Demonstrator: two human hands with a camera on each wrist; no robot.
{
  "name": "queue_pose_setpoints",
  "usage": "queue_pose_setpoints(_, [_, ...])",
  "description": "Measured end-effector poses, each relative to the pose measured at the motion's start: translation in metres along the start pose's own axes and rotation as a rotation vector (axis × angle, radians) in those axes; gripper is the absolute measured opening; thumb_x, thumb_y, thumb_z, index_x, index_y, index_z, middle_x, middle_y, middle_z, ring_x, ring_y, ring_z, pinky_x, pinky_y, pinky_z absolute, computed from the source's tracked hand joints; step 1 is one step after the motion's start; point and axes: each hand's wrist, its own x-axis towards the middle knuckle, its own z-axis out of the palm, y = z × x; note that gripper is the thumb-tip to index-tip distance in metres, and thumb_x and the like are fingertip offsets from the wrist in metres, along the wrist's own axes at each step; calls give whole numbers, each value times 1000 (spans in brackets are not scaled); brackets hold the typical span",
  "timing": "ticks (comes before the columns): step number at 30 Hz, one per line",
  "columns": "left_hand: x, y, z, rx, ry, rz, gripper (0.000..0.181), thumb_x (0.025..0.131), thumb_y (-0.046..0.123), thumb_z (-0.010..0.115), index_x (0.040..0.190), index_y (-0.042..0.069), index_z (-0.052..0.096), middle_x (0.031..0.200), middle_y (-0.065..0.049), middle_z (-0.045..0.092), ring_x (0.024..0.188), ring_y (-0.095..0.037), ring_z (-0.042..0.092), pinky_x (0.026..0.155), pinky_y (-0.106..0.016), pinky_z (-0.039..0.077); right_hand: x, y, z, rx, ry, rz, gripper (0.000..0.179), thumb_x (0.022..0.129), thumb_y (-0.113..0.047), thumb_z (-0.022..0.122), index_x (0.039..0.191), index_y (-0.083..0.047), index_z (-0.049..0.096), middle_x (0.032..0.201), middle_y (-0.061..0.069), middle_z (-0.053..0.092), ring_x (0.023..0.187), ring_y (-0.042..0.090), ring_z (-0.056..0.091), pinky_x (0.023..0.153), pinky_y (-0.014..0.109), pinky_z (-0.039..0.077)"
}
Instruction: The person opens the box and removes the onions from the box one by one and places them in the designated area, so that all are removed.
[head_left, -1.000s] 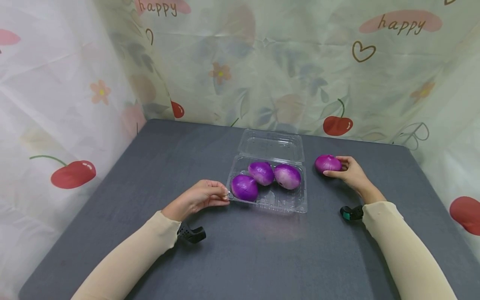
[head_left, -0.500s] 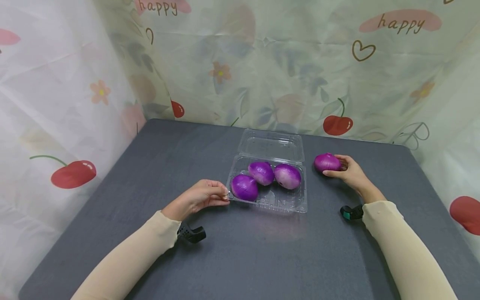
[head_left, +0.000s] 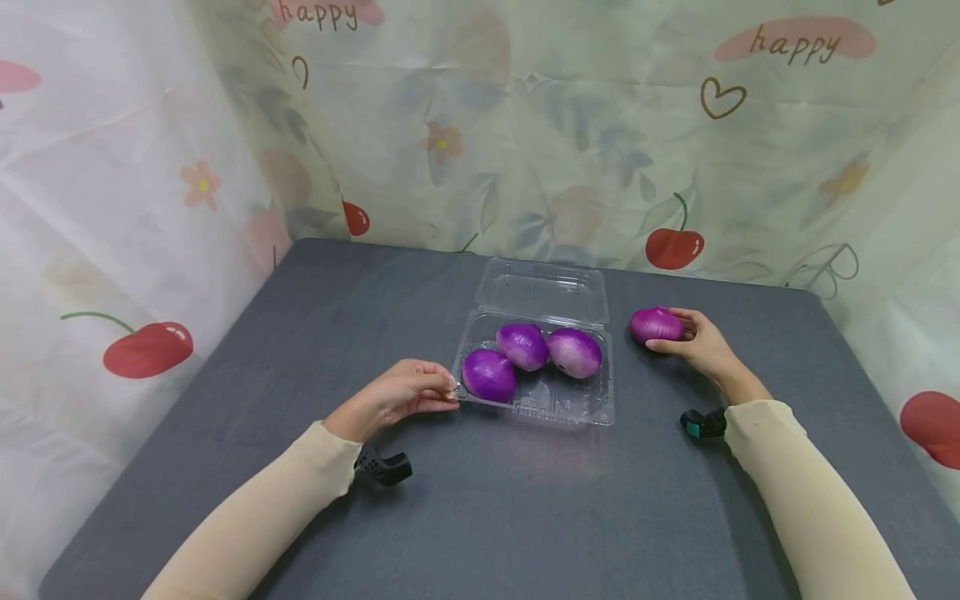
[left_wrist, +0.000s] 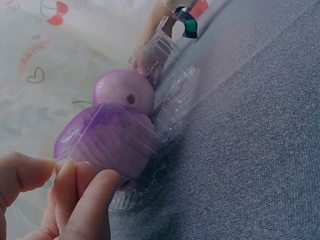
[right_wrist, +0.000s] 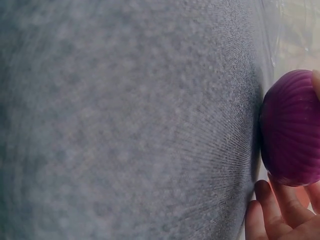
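Note:
A clear plastic clamshell box point(head_left: 555, 408) stands in the middle of the table with its lid point(head_left: 542, 292) folded back. Three purple onions lie inside: one at the front left point(head_left: 489, 376), one at the back point(head_left: 522, 347), one at the right point(head_left: 574, 352). My left hand point(head_left: 405, 390) pinches the box's front left corner between thumb and fingers, as the left wrist view shows close up. To the right of the box, my right hand point(head_left: 703, 346) grips another purple onion point(head_left: 656, 325), thumb and fingers on opposite sides. In the right wrist view this onion point(right_wrist: 292, 127) sits right at the table surface.
The dark grey table point(head_left: 480, 508) reaches back to a patterned curtain point(head_left: 525, 133), which also hangs at both sides. A black camera mount point(head_left: 384, 467) is worn on the left wrist and another mount point(head_left: 703, 426) on the right.
The right hand and its onion have barely shifted. The left hand, the box and the three onions inside stay in place.

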Motion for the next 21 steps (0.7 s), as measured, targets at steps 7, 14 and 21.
queue_pose_setpoints(7, [0, 0, -1, -2, -9, 5, 14, 92, -5, 54, 83, 3, 62, 76, -6, 67, 73, -15, 68, 83, -35, 61, 0, 0, 0, 4, -3, 1, 93, 87, -31, 73, 151, 3, 15, 149, 32, 26, 136, 45, 30, 113, 59, 32])
queue_pose_setpoints(14, [-2, 1, -1, -17, -20, 10, 15, 92, -5, 53, 84, 3, 62, 76, -6, 67, 74, -15, 68, 83, -35, 61, -1, -3, -3, 11, -6, 6, 93, 88, -32, 72, 152, 1, 13, 151, 33, 23, 139, 45, 26, 113, 61, 30])
queue_pose_setpoints(21, [-2, 5, 0, -28, -23, 6, 15, 93, -5, 53, 84, 3, 62, 76, -6, 67, 73, -15, 68, 82, -34, 61, -5, -14, -13, 85, 34, -3, 92, 88, -34, 70, 153, -4, 13, 156, 27, 18, 144, 44, 17, 116, 63, 23])
